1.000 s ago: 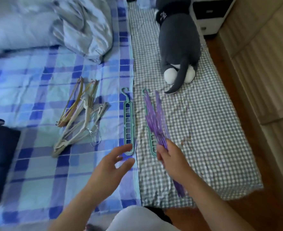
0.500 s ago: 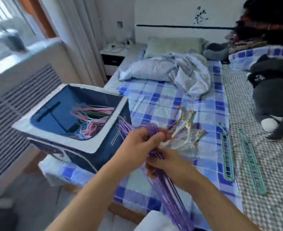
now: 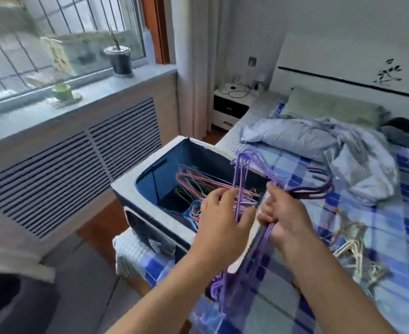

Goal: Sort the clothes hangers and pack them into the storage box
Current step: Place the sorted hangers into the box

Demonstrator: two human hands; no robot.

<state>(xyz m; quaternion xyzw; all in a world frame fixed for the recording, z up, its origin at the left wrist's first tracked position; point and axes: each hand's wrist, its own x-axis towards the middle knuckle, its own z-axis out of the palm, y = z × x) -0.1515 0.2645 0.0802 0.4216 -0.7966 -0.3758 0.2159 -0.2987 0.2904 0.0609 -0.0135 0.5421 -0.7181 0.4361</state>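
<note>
A bundle of thin purple hangers [image 3: 243,174] is held over the near corner of the bed. My left hand [image 3: 220,220] pinches part of the bundle from the left, and my right hand [image 3: 285,220] grips the rest, the long ends trailing down past my forearms. Just beyond them stands the dark blue storage box [image 3: 126,186] with a white rim, open on top. Inside it lie several pink, orange and blue wire hangers [image 3: 198,182]. A pile of beige hangers [image 3: 350,247] rests on the bed to the right of my right hand.
The bed [image 3: 391,237] carries a blue checked sheet, with a crumpled grey-blue duvet [image 3: 331,150] and a green pillow [image 3: 331,109] behind. A radiator cover [image 3: 66,160] runs under the windowsill at left, with a plant pot [image 3: 120,60] on it. A nightstand [image 3: 232,104] stands beyond the box.
My view swung from the bed's right side to the box at the left. Both hands now hold the purple hangers close over the box, and the bundle has spread apart.
</note>
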